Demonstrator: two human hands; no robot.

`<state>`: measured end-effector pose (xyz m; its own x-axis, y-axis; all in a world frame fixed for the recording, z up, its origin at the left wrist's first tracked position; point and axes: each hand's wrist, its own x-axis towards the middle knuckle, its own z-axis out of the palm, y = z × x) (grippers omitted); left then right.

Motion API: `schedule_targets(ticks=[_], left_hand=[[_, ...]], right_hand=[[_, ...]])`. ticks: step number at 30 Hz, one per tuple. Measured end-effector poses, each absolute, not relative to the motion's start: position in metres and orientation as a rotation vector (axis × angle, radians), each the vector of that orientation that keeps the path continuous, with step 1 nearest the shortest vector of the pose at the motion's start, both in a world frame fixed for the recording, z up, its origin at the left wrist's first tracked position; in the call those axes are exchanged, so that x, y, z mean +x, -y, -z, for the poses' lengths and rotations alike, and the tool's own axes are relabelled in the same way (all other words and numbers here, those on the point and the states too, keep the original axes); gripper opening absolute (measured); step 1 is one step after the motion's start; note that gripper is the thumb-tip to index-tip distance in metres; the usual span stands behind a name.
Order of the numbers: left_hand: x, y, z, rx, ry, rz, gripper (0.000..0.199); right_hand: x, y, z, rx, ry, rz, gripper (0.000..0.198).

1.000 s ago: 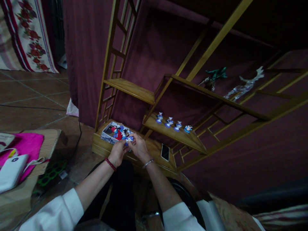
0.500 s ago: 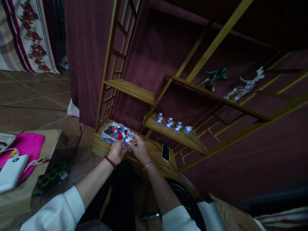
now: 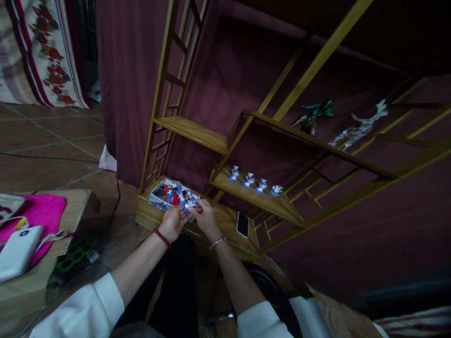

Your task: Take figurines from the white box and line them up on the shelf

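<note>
since figurine (image 3: 189, 205) is small, your left hand (image 3: 172, 223) and right hand (image 3: 207, 220) both pinch it, nearly closed, probably for steadiness; box (image 3: 157, 202) far left, likely for reach.

Purple-and-white held figurine (image 3: 189, 205), bright pink cloth (image 3: 48, 210), maroon curtain (image 3: 130, 89), pale drape (image 3: 69, 47) — red floral print

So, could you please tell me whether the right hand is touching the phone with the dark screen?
Apart. The head view shows a strip of bare wooden shelf between the right hand and the phone.
</note>
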<state>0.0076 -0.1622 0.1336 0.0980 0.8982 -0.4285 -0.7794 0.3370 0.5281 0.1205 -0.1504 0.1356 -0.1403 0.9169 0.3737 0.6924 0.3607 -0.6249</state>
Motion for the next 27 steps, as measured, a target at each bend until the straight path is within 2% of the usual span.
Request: schedule_targets(ticks=[18, 27], left_hand=[[0.0023, 0.1688, -0.1353, 0.257, -0.761, -1.178, 0.016], [0.0045, 0.1635, -0.1368, 0.251, -0.758, -1.192, 0.018]], right_hand=[[0.1285, 0.1500, -0.1392, -1.313, 2.070, -0.442, 0.017], [0.1254, 0.1483, -0.1304, -1.316, 1.874, -0.583, 0.028]])
